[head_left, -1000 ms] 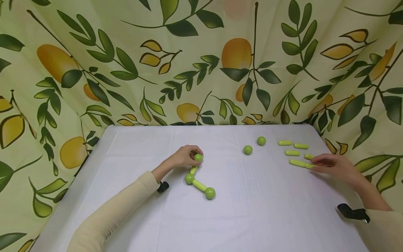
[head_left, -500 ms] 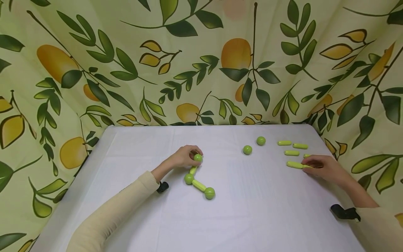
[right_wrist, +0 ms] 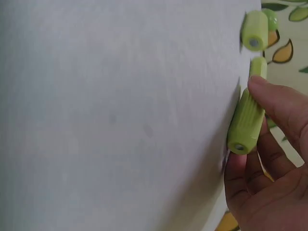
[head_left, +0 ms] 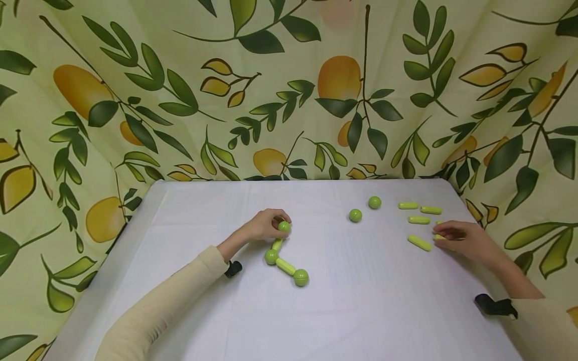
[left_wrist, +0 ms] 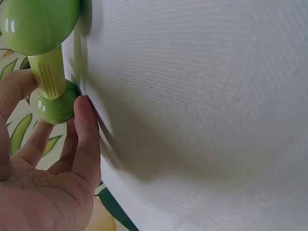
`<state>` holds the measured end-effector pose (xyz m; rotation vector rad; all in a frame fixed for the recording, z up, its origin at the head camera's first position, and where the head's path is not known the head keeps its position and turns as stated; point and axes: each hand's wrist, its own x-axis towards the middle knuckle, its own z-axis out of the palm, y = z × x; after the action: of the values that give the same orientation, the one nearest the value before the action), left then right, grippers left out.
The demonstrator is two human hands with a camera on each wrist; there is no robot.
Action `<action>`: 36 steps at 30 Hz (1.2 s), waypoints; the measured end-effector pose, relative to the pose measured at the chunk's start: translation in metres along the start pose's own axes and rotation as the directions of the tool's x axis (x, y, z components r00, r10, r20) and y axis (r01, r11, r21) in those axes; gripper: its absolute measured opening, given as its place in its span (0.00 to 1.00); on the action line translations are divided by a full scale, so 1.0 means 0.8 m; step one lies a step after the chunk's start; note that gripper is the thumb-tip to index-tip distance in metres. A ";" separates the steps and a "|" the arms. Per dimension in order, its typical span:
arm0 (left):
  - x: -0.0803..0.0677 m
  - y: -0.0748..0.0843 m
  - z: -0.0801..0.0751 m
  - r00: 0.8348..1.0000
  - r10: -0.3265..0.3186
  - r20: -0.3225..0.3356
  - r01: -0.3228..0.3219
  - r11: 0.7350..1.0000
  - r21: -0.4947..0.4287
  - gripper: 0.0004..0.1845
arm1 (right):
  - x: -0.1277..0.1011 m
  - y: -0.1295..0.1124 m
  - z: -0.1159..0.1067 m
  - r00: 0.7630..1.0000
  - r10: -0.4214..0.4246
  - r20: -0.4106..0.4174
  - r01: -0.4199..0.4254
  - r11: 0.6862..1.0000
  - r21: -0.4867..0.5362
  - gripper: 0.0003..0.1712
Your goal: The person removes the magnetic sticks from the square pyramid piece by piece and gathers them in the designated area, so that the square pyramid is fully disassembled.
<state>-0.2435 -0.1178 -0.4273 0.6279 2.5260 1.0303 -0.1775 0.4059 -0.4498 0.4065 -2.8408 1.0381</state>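
My left hand (head_left: 271,224) rests on the white table (head_left: 361,311), its fingers curled round the end green ball (head_left: 284,226) of a chain. The chain runs through a yellow-green rod (head_left: 277,244), a middle ball (head_left: 271,256), a second rod (head_left: 285,265) and a last ball (head_left: 300,277). In the left wrist view the fingers (left_wrist: 84,130) touch that end ball (left_wrist: 57,107) below its rod (left_wrist: 48,72). My right hand (head_left: 451,234) pinches a yellow-green rod (right_wrist: 246,120) against the cloth between thumb and fingers. A loose rod (head_left: 419,243) lies tilted just left of that hand.
Two loose green balls (head_left: 355,215) (head_left: 374,202) sit right of centre. Three more rods (head_left: 408,205) (head_left: 431,210) (head_left: 418,219) lie at the back right. A leaf-and-lemon patterned curtain (head_left: 289,100) surrounds the table on three sides.
My right hand has closed on one rod and drawn it slightly right. The neighbouring rod has swung free and lies tilted apart. The left hand and chain have not moved.
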 end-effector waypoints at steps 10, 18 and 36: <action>-0.001 -0.001 0.000 1.000 -0.010 -0.002 0.010 1.000 0.004 0.17 | -0.009 0.008 -0.013 0.999 0.049 -0.014 -0.049 0.999 0.017 0.17; -0.002 0.002 0.000 1.000 -0.011 -0.005 0.011 1.000 0.009 0.17 | -0.010 0.009 -0.020 0.999 0.048 -0.026 -0.047 0.998 0.030 0.17; -0.018 0.005 0.004 0.999 -0.047 0.002 0.047 0.998 0.052 0.41 | 0.037 -0.027 -0.013 0.995 -0.061 -0.072 0.070 0.989 0.132 0.14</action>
<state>-0.2292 -0.1207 -0.4243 0.5816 2.5592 0.9493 -0.1999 0.3902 -0.4233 0.4633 -2.6880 1.2099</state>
